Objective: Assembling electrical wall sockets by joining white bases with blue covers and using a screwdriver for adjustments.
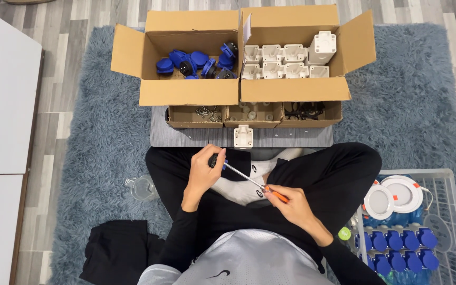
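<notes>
Head view: right hand [291,208] closed around orange screwdriver [254,184] handle, wrist bent inward over the lap. Left hand [204,171] curled around a small dark-and-blue part [216,160] at the screwdriver's tip, forearm angled up from the body. Shaft runs diagonally between the hands. Beyond the screwdriver: white housing [243,136] on grey board [186,137]. Further past it: small parts trays [254,114], then two open cardboard boxes [191,92].
</notes>
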